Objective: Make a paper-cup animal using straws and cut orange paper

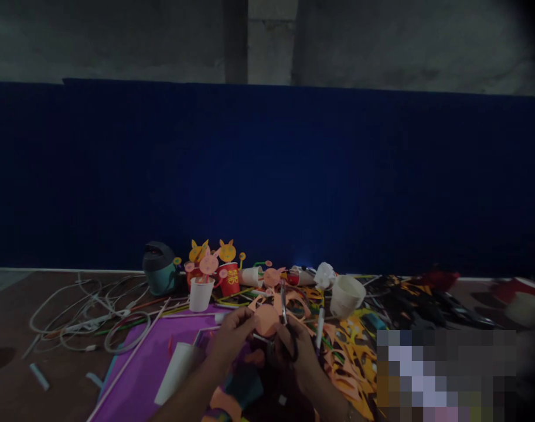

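Pinched by its left edge, a round salmon-coloured paper disc [266, 320] is in my left hand [235, 334]. My right hand [297, 347] is closed around the handles of a pair of scissors [283, 303], whose blades point up and away just right of the disc. The right fingers lie close to the disc's edge; whether they touch it I cannot tell. Behind the disc are salmon paper offcuts [297, 305] with round holes. A white paper cup [179, 370] lies on purple paper [137, 375] left of my left forearm.
Cups with paper animal heads, a white one [201, 294] and a red one [229, 278], stand at the back beside a teal-and-grey device [159, 268]. White cables [80, 319] tangle at left. Right are a cream cup [347, 296], crumpled tissue [324, 275] and yellow paper scraps [359, 340].
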A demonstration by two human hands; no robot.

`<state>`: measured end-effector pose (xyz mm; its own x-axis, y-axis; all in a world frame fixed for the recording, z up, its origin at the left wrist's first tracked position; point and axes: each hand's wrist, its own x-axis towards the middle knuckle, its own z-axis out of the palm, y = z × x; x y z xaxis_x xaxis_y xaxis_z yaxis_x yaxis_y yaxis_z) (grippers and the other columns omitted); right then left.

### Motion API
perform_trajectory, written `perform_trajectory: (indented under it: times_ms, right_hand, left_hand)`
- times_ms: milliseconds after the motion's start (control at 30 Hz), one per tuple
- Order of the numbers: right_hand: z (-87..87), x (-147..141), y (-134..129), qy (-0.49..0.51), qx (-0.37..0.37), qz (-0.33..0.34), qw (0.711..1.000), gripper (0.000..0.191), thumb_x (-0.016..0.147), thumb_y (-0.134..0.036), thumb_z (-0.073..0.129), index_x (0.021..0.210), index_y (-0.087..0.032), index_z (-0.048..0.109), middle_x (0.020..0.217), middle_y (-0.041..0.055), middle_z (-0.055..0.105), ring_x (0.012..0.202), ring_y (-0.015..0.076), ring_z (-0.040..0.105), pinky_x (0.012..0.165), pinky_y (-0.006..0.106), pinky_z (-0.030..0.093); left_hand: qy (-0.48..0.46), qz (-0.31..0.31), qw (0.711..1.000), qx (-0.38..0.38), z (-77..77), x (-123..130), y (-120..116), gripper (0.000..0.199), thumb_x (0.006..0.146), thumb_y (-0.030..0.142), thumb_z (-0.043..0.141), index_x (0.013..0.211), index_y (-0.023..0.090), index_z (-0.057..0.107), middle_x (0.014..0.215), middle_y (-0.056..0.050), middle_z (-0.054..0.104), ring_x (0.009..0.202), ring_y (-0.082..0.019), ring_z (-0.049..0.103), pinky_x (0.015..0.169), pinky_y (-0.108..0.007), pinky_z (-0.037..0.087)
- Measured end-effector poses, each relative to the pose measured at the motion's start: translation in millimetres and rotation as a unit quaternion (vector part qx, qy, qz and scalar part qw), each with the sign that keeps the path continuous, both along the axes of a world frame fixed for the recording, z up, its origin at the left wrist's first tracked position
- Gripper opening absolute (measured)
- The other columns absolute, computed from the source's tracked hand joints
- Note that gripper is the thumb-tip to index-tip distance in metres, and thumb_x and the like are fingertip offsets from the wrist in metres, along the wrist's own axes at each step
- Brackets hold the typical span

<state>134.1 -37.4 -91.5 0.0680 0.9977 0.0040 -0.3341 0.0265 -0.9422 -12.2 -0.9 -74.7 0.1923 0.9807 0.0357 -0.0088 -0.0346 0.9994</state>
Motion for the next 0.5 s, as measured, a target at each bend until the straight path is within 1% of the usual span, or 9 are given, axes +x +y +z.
perform_trajectory:
  times_ms: [133, 267, 300, 400, 500]
  right_hand:
    - [1.8, 2.0, 2.6, -0.004, 0.001, -0.023, 1.000, 0.034, 0.073, -0.046, 0.068, 0.064, -0.020, 0.047, 0.038, -0.0087, 0.045, 0.031, 0.0075, 0.039, 0.032, 0.017, 0.028]
    - [-5.3, 5.7, 6.9, -0.018, 0.016, -0.073, 0.997, 0.028, 0.074, -0.043, 0.068, 0.072, -0.019, 0.054, 0.042, -0.0077, 0.048, 0.034, 0.0081, 0.041, 0.034, 0.018, 0.029]
    - [-7.2, 6.3, 7.6, -0.020, 0.017, -0.079, 0.997, 0.027, 0.074, -0.042, 0.068, 0.075, -0.018, 0.055, 0.043, -0.0073, 0.049, 0.035, 0.0083, 0.042, 0.034, 0.018, 0.030]
    - [-11.5, 7.0, 8.9, -0.028, 0.014, -0.083, 0.996, 0.027, 0.077, -0.043, 0.065, 0.081, -0.018, 0.056, 0.044, -0.0069, 0.050, 0.035, 0.0092, 0.043, 0.035, 0.019, 0.032]
    - [-13.2, 7.4, 9.4, -0.056, 0.021, -0.085, 0.995, 0.025, 0.079, -0.042, 0.063, 0.077, -0.018, 0.055, 0.043, -0.0075, 0.048, 0.035, 0.0089, 0.042, 0.035, 0.019, 0.031]
  left_hand:
    - [0.057, 0.005, 0.998, 0.021, 11.3, -10.0, 7.2, 0.029, 0.073, 0.044, 0.058, 0.062, 0.018, 0.054, 0.056, 0.004, 0.051, 0.052, -0.011, 0.046, 0.051, -0.021, 0.034]
    - [0.150, -0.012, 0.988, 0.044, 25.3, -30.6, 16.5, 0.023, 0.071, 0.039, 0.055, 0.062, 0.018, 0.058, 0.057, 0.002, 0.054, 0.056, -0.013, 0.049, 0.055, -0.023, 0.035]
    - [0.178, -0.024, 0.982, 0.051, 27.8, -36.3, 17.2, 0.021, 0.069, 0.036, 0.056, 0.060, 0.018, 0.059, 0.057, 0.002, 0.055, 0.057, -0.014, 0.049, 0.055, -0.023, 0.034]
    - [0.264, -0.094, 0.958, 0.056, 29.9, -50.0, 13.6, 0.014, 0.061, 0.026, 0.061, 0.050, 0.018, 0.061, 0.049, 0.003, 0.055, 0.052, -0.014, 0.049, 0.052, -0.023, 0.032]
    - [0.335, -0.140, 0.930, 0.059, 25.5, -56.5, 6.3, 0.018, 0.060, 0.020, 0.060, 0.042, 0.019, 0.059, 0.039, 0.004, 0.050, 0.042, -0.013, 0.044, 0.047, -0.023, 0.028]
